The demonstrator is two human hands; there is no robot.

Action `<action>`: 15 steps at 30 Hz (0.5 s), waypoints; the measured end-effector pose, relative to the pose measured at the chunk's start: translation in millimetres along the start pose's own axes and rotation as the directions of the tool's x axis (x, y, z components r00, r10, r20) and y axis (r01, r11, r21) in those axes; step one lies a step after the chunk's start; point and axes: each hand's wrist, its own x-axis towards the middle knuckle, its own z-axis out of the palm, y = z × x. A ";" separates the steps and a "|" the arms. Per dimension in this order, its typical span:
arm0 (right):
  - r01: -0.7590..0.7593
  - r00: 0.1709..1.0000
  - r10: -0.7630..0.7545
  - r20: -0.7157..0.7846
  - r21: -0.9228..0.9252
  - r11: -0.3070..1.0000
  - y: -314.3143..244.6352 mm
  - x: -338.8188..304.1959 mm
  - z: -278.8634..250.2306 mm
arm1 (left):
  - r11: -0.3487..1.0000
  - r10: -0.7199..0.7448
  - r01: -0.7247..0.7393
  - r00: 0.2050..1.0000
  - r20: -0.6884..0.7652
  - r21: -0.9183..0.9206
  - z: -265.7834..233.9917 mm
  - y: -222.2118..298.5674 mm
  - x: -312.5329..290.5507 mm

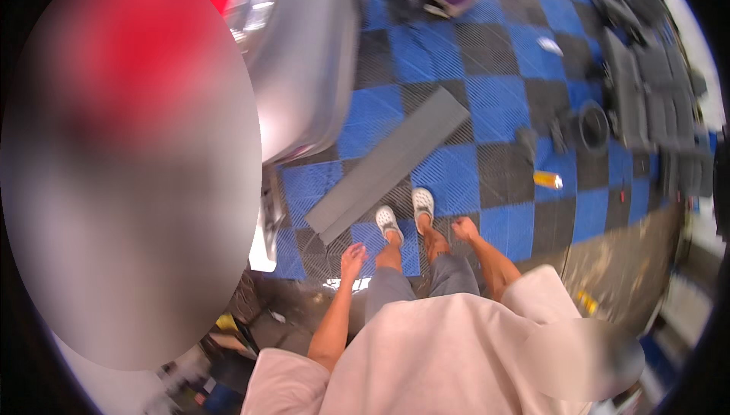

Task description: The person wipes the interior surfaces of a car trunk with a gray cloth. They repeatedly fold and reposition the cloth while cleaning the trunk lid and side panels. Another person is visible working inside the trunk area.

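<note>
Beyond the 2 loosely curled, empty hands [353,260] lies a long grey board [389,164].

The fisheye head camera is looking steeply down from head height, with a pale pink cloth shirt [426,350] looming close at lower centre and the blue-and-black ribbed tile floor [494,107] lying farther off at upper right.
</note>
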 end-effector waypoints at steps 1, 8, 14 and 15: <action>0.044 0.999 -0.039 0.035 -0.135 0.990 -9.9 1.0 -14.3 | 1.000 -0.002 0.001 0.999 -0.049 -0.022 -13.8 -0.7 -15.1; 0.172 0.985 -0.168 -0.048 0.111 0.979 -110.6 -3.5 -80.8 | 0.978 0.038 -0.112 0.927 -0.374 -0.177 -60.1 -60.1 -105.3; 0.514 0.855 -0.512 0.081 0.004 0.858 -230.8 -80.1 -45.2 | 0.919 -0.192 -0.040 0.824 -0.534 -0.393 -83.9 -187.0 -209.6; 0.579 0.814 -0.570 0.111 -0.090 0.810 -252.9 -93.6 -26.8 | 0.914 -0.215 -0.037 0.800 -0.560 -0.405 -86.0 -212.9 -225.3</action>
